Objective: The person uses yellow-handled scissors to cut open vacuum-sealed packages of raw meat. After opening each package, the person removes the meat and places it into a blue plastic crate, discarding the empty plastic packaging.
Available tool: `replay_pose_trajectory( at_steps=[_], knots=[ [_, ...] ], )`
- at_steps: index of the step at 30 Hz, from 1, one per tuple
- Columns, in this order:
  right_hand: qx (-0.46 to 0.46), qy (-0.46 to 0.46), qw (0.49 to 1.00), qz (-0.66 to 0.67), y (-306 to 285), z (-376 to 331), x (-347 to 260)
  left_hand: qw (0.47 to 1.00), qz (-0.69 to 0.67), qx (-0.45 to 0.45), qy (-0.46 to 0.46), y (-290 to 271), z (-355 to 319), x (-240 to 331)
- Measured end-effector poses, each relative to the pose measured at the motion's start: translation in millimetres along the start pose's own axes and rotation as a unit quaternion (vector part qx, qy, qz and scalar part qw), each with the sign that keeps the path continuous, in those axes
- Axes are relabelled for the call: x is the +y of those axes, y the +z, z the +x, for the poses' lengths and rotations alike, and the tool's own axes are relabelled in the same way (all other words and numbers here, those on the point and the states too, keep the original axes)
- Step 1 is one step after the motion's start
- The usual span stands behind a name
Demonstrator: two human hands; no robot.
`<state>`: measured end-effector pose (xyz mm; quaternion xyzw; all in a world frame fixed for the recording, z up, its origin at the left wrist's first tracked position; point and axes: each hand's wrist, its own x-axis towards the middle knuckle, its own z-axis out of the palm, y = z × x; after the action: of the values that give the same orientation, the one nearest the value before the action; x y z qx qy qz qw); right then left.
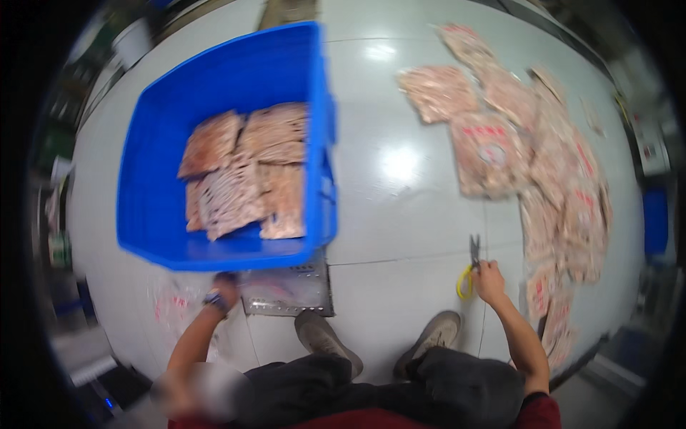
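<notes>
My right hand (489,281) is closed on a pair of scissors (475,250) with yellow handles. The dark blades point away from me, above the pale floor. My left hand (227,287), with a watch (216,300) on the wrist, is by the near left edge of a large blue bin (214,263). Its fingers are smeared and dark, so their grip does not show. Inside the bin lie several flat slabs of pinkish-brown meat (232,196), some overlapping. Clear bags of similar flat meat (491,154) with red print are spread over the floor to the right.
A metal drain plate (286,289) is set in the floor between the bin and my shoes (325,332). Crumpled clear plastic bags (171,307) lie left of my left arm. A white bucket (132,44) stands at the far left, and equipment lines both sides.
</notes>
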<state>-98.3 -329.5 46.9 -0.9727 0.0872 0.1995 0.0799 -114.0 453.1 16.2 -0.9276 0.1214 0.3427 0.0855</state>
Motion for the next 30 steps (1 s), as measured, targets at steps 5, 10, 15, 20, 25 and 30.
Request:
replay_pose_trajectory(
  at_steps=[5,10,15,20,25,30],
  knots=[
    [0.061,0.021,0.997,0.048,33,6,1,0.887,0.198,-0.205,-0.363,41,-154,-156],
    [0.007,0.08,0.994,0.068,11,-3,-9,0.9,0.138,-0.266,-0.317,-60,-196,-58],
    [-0.021,0.107,0.992,0.064,45,-4,-11,0.966,-0.192,-0.144,-0.101,-133,-125,82],
    [0.096,0.109,0.947,0.286,37,12,10,0.954,-0.255,0.008,0.158,-203,-58,206],
    [0.036,0.115,0.782,0.612,-67,74,-21,0.938,-0.224,-0.025,0.263,-220,-42,259],
    [0.158,0.174,0.711,0.663,-39,193,-9,0.891,-0.149,-0.059,0.424,-232,5,335]
  ],
)
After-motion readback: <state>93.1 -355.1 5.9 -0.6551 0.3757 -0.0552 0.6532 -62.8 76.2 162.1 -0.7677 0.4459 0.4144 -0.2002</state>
